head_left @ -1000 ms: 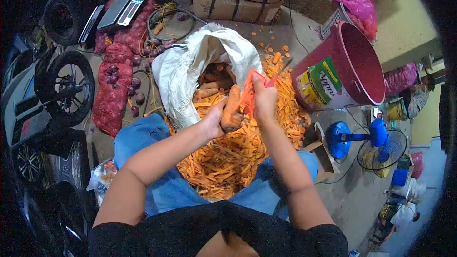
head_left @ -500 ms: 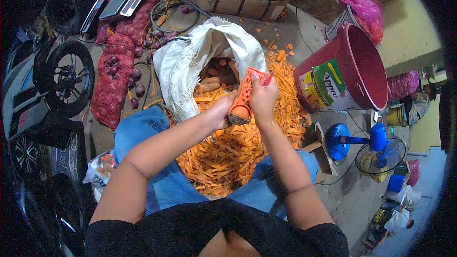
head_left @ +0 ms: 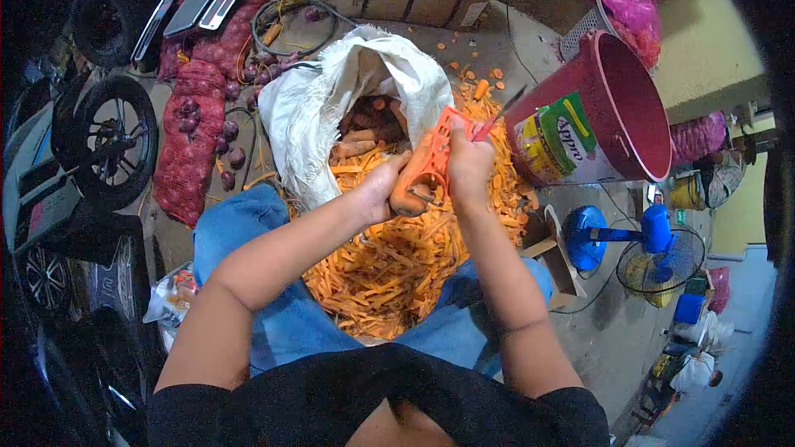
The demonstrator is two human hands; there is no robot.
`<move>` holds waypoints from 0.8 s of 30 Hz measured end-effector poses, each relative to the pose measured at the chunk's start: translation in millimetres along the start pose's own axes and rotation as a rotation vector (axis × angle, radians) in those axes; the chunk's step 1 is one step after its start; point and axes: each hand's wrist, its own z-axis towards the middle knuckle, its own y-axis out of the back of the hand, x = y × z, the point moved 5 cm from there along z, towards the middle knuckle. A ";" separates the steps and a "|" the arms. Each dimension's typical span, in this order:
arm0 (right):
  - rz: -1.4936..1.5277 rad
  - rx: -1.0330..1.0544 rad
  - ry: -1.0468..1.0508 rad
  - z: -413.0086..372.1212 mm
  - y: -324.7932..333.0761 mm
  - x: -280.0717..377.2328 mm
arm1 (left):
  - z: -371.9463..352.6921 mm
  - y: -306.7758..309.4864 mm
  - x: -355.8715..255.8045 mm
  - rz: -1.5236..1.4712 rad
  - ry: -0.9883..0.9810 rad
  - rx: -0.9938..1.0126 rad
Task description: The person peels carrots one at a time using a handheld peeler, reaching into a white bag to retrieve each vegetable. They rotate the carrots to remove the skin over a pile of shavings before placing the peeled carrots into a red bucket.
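My left hand (head_left: 384,189) is closed around a thick carrot (head_left: 407,195), whose blunt end points down toward me. An orange plastic peeler (head_left: 439,147) with holes in its body lies against the carrot, gripped in my right hand (head_left: 469,170). A knife with a red handle (head_left: 487,127) also sticks out of that hand, its dark blade pointing up and right. Below both hands is a heap of carrot peelings (head_left: 389,273). Just beyond them a white woven sack (head_left: 302,124) gapes toward me, with whole carrots (head_left: 358,147) in its mouth.
A dark red bucket (head_left: 551,87) lies tilted to the right of the heap. Red net bags of onions (head_left: 192,149), with loose onions beside them, and a scale (head_left: 199,2) are at left. Motorcycle wheels (head_left: 113,141) stand further left. A blue fan (head_left: 585,240) lies at right.
The peeler has turned and shifted slightly right and down along the carrot, with more of the carrot showing. The knife blade now shows beyond my right hand. The whole view has shifted slightly.
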 end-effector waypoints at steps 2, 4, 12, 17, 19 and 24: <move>0.117 0.051 -0.026 -8.8 -10.3 -1.4 | -4.0 -2.6 0.0 -0.015 -0.008 -0.009; 0.212 0.057 0.058 -8.6 -17.9 -10.7 | -6.2 -1.9 -0.8 0.052 -0.063 -0.052; -0.196 -0.310 0.225 29.9 30.3 10.8 | -27.0 -9.6 5.0 0.325 0.103 0.021; 0.013 -0.423 -0.002 61.6 65.4 -24.9 | -30.2 -6.4 -1.5 0.295 0.071 0.060; -0.145 -0.183 0.000 28.3 31.0 12.1 | -20.1 7.6 -5.7 0.175 0.090 -0.018; -0.117 -0.019 0.366 -24.2 -22.0 9.2 | -17.3 -0.4 -9.0 0.088 -0.038 -0.138</move>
